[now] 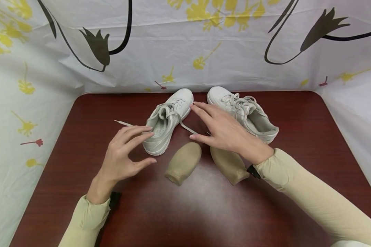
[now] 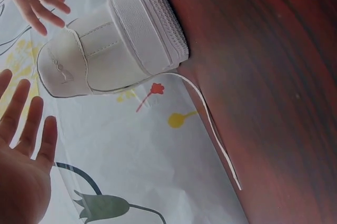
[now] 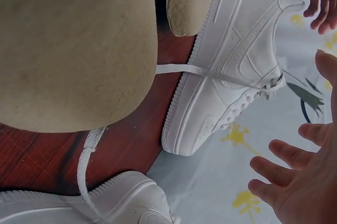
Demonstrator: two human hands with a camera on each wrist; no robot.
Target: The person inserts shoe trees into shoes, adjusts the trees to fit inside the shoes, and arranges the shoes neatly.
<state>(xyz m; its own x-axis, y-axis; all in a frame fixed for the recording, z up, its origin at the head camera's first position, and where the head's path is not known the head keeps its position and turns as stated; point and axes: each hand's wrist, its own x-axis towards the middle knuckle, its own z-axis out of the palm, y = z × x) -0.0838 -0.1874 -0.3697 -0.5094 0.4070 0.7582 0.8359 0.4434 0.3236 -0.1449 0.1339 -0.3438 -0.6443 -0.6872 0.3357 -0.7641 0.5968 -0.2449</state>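
Two white sneakers stand on the table with their laces loosened. The left sneaker (image 1: 173,127) has its lace ends (image 2: 204,109) trailing out at both sides. My left hand (image 1: 120,154) hovers by its heel, fingers spread and slightly bent, thumb apart, nothing held. My right hand (image 1: 224,130) stretches out empty between the shoes, overlapping part of the right sneaker (image 1: 217,96) in the head view. Before the shoes lie two beige, rounded, toe-shaped forms: the left form (image 1: 185,161) shows whole, the right form (image 1: 230,166) is partly covered by my right hand.
The dark red wooden table (image 1: 185,212) ends at the back against a white sheet (image 1: 160,61) printed with flowers, which also hangs at both sides. A black wrist strap (image 1: 253,171) shows at my right cuff.
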